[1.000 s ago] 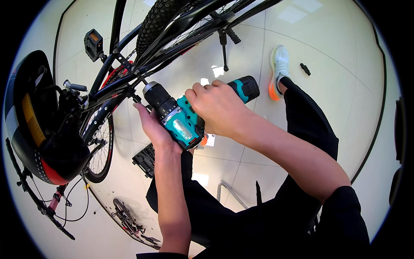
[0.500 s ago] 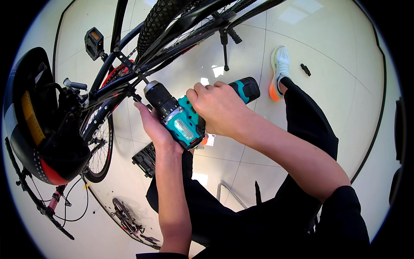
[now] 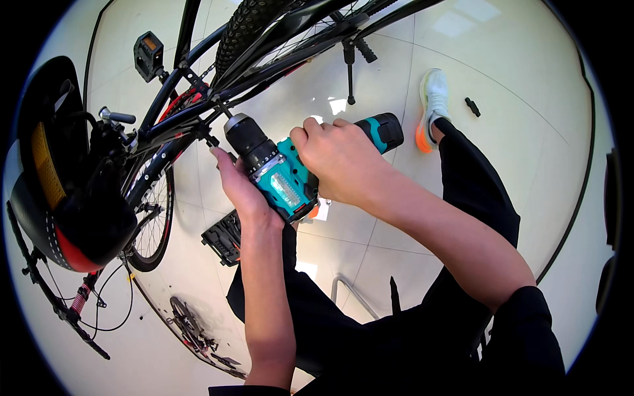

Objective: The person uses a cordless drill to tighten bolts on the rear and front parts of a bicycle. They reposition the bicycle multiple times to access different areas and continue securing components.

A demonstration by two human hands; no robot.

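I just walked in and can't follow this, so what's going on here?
A person's right hand grips a teal drill by its handle, and the left hand rests against its side. The bit points toward a bike; its very tip is hard to make out. A black case lies on the floor.

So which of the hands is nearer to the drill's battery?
Right. The right hand grips the drill beside the battery; the left hand is farther off, along the drill's body.

Teal drill [image 3: 285, 188], angled up-left, bit [image 3: 225, 111] at black bicycle frame [image 3: 177, 122]
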